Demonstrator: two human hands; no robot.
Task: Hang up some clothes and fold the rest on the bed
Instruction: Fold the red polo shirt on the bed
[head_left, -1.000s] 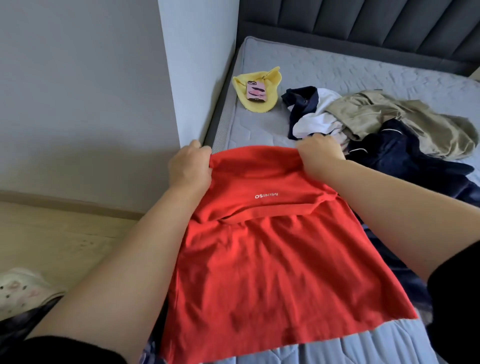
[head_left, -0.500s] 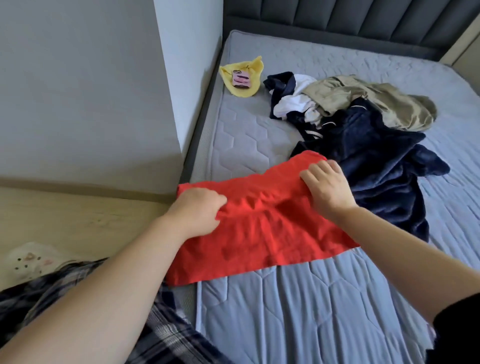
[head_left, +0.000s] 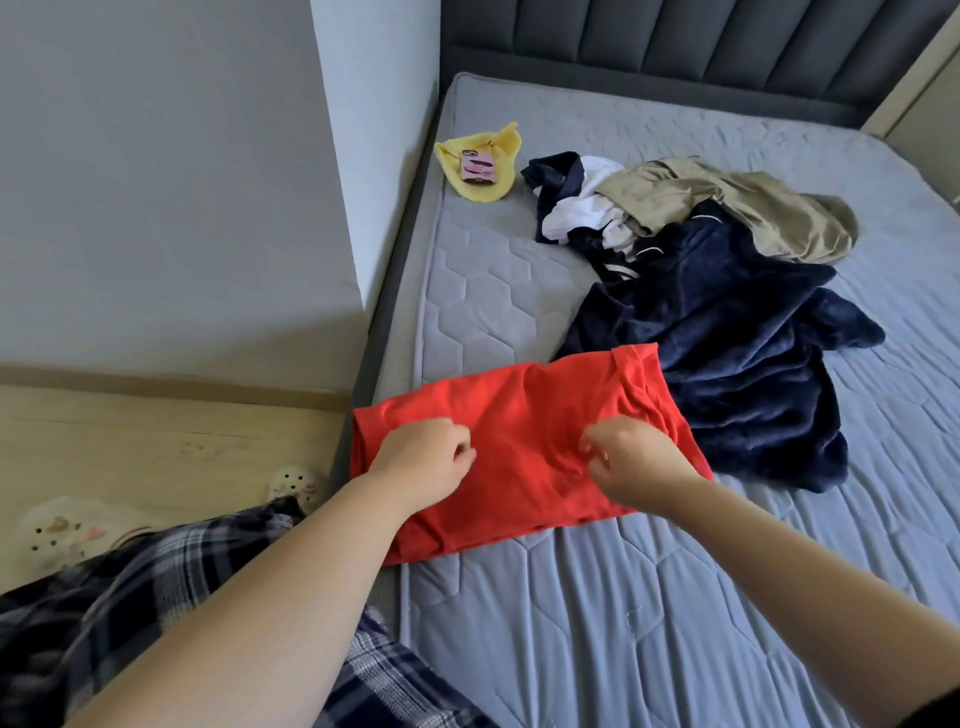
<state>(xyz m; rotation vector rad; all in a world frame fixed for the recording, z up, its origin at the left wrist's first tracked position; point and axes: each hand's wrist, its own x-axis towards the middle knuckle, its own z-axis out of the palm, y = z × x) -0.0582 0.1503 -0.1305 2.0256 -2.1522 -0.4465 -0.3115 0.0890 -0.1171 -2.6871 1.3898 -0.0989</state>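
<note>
- Your left hand (head_left: 423, 460) and right hand (head_left: 636, 460) rest over the folded red shirt (head_left: 530, 410), fingers curled; whether they pinch it is unclear.
- The navy robe (head_left: 727, 353) touches it at 2 o'clock.
- A yellow cloth (head_left: 501, 148) bearing a phone (head_left: 478, 167) lies at 12 o'clock, well apart.

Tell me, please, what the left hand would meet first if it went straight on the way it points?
The left hand would first cross the red shirt under it, then probably reach the dark blue fleecy garment beyond the shirt's far edge; depth is unclear.
</note>
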